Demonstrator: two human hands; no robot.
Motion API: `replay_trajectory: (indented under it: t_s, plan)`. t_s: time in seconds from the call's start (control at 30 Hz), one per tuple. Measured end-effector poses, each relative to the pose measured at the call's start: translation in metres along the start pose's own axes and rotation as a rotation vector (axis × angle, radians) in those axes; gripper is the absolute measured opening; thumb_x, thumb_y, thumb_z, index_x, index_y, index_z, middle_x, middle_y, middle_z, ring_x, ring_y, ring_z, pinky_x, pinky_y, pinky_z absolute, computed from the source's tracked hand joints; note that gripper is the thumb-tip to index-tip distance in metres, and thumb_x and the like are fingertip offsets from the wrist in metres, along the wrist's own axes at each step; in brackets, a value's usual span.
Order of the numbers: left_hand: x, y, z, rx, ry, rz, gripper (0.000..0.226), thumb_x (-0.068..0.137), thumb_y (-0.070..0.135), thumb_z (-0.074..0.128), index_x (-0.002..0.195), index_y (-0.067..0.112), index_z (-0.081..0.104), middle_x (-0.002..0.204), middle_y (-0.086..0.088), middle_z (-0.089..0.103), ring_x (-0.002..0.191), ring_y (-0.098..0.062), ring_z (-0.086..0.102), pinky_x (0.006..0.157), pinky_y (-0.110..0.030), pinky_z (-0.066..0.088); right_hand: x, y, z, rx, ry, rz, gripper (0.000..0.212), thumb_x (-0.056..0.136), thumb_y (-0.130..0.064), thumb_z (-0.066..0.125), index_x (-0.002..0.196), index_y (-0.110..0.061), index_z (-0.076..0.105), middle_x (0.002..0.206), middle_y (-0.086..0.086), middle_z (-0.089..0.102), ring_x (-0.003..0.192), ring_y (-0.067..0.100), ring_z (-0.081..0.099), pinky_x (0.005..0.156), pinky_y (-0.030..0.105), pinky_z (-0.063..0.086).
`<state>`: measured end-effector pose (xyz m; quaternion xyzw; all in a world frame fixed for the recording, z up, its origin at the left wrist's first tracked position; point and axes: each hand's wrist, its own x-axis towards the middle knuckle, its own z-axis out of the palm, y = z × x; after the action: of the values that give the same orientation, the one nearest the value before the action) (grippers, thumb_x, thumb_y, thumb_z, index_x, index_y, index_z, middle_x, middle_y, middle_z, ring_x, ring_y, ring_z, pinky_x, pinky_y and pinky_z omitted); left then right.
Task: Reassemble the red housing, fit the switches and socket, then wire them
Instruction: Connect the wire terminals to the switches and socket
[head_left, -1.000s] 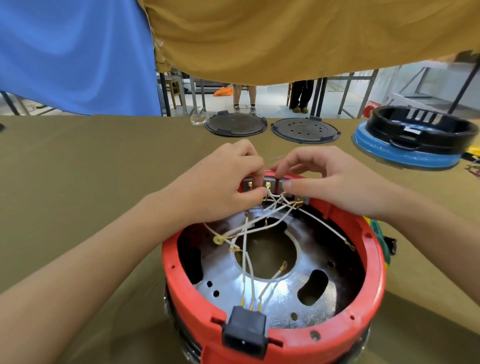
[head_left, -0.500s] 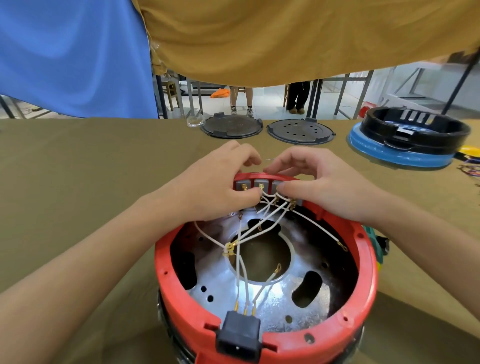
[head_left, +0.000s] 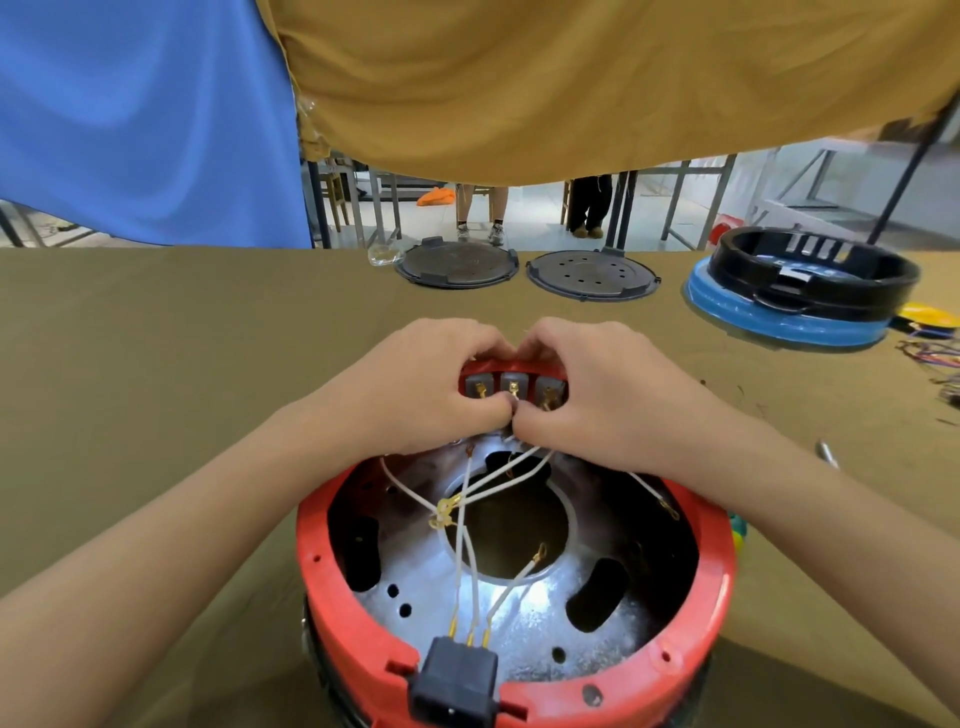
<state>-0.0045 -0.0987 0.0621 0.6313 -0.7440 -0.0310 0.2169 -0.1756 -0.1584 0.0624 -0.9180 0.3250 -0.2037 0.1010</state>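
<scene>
The round red housing (head_left: 717, 587) lies open side up in front of me, with a shiny metal plate (head_left: 524, 618) inside. A black socket (head_left: 457, 686) sits in its near rim with three white wires (head_left: 470, 561) running up from it. Three grey switches (head_left: 514, 385) with brass terminals sit side by side in the far rim. My left hand (head_left: 421, 389) and my right hand (head_left: 602, 395) curl round that far rim from either side; their thumbs and fingertips meet just below the middle switch and pinch the wire ends there.
Two dark round covers (head_left: 457, 264) (head_left: 592, 275) lie at the table's far edge, with a black ring on a blue base (head_left: 779, 312) to the right. Loose coloured wires (head_left: 930, 353) lie at the far right. A green and yellow tool (head_left: 738, 530) peeks out behind the housing.
Both hands have closed in toward each other over the switches, and their thumbs now meet under the middle switch. The view has shifted slightly.
</scene>
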Motion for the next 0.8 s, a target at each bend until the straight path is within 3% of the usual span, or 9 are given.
replay_trajectory:
  t_s: [0.2, 0.33, 0.5, 0.67, 0.73, 0.8]
  plan:
    - [0.0, 0.004, 0.0, 0.037, -0.01, -0.018, 0.046, 0.073, 0.048, 0.051, 0.111, 0.025, 0.064, 0.101, 0.009, 0.065, 0.092, -0.013, 0.059, 0.083, -0.038, 0.049, -0.001, -0.001, -0.002, 0.052, -0.017, -0.004, 0.032, 0.08, -0.041, 0.066, 0.106, -0.022, 0.065, 0.086, -0.006, 0.068, 0.078, 0.014, 0.064, 0.071, 0.038, 0.055]
    - [0.001, 0.002, 0.001, 0.02, 0.004, -0.009, 0.029, 0.083, 0.038, 0.062, 0.108, 0.024, 0.064, 0.097, 0.01, 0.064, 0.089, -0.012, 0.058, 0.079, -0.036, 0.049, -0.001, -0.001, -0.003, 0.076, -0.021, 0.003, 0.033, 0.081, -0.04, 0.065, 0.109, -0.023, 0.066, 0.089, -0.008, 0.068, 0.081, 0.011, 0.064, 0.073, 0.036, 0.055]
    - [0.0, 0.002, 0.0, -0.021, 0.007, -0.011, 0.031, 0.082, 0.031, 0.066, 0.111, 0.023, 0.066, 0.098, 0.009, 0.067, 0.087, -0.01, 0.06, 0.081, -0.036, 0.05, -0.001, 0.003, -0.006, 0.194, -0.033, 0.046, 0.028, 0.081, -0.038, 0.064, 0.107, -0.028, 0.069, 0.09, -0.013, 0.07, 0.084, 0.002, 0.064, 0.079, 0.03, 0.055]
    - [-0.001, 0.001, -0.002, -0.063, -0.022, -0.024, 0.034, 0.082, 0.033, 0.067, 0.115, 0.027, 0.065, 0.099, 0.011, 0.068, 0.089, -0.006, 0.062, 0.083, -0.032, 0.049, 0.005, 0.018, -0.022, 0.426, -0.152, 0.125, 0.027, 0.09, -0.015, 0.059, 0.11, -0.031, 0.068, 0.099, -0.013, 0.075, 0.093, 0.006, 0.07, 0.091, 0.034, 0.054]
    - [-0.001, -0.001, -0.005, -0.068, -0.056, -0.021, 0.033, 0.082, 0.034, 0.067, 0.115, 0.028, 0.065, 0.104, 0.012, 0.068, 0.094, -0.005, 0.061, 0.086, -0.027, 0.049, 0.006, 0.026, -0.028, 0.449, -0.176, 0.131, 0.029, 0.09, -0.012, 0.061, 0.111, -0.03, 0.068, 0.102, -0.015, 0.074, 0.096, 0.0, 0.068, 0.096, 0.033, 0.052]
    - [-0.002, -0.004, -0.011, -0.087, -0.11, -0.026, 0.033, 0.084, 0.035, 0.069, 0.116, 0.033, 0.062, 0.108, 0.017, 0.066, 0.098, -0.001, 0.06, 0.083, -0.012, 0.046, 0.006, 0.031, -0.033, 0.458, -0.209, 0.129, 0.03, 0.087, -0.01, 0.066, 0.11, -0.029, 0.069, 0.102, -0.014, 0.074, 0.096, 0.0, 0.068, 0.097, 0.034, 0.052]
